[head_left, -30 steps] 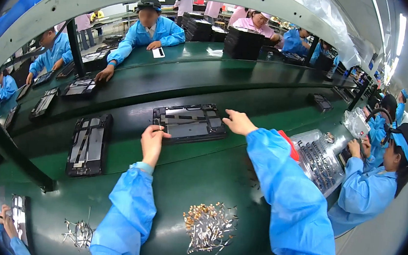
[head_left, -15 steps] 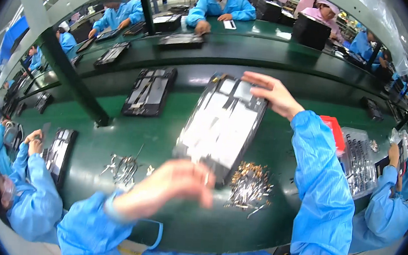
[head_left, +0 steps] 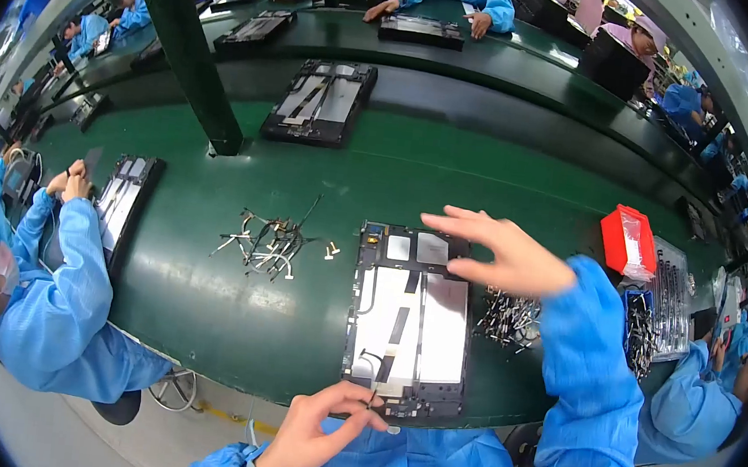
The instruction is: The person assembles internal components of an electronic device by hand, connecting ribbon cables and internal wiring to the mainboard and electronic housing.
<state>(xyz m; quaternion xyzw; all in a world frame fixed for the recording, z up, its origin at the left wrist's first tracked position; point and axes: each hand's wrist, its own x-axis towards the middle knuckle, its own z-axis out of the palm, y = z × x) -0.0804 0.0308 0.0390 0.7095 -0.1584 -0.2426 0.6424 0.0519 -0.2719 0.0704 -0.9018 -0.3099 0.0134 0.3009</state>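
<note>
On the green worktop [head_left: 206, 289], a flat rectangular device frame [head_left: 409, 322] with black rim and white panels lies just before the person. Beside its right edge sits a loose pile of small metal parts [head_left: 505, 316]; further right a red bin [head_left: 627, 242] holds a clear bag. Left hand [head_left: 319, 431] pinches at the frame's near edge with narrow fingers. Right hand [head_left: 502, 255] hovers above, spread wide, holding nothing.

Red bin [head_left: 628, 241] right; green post [head_left: 187, 46]; loose cable pile [head_left: 270, 241] left.
</note>
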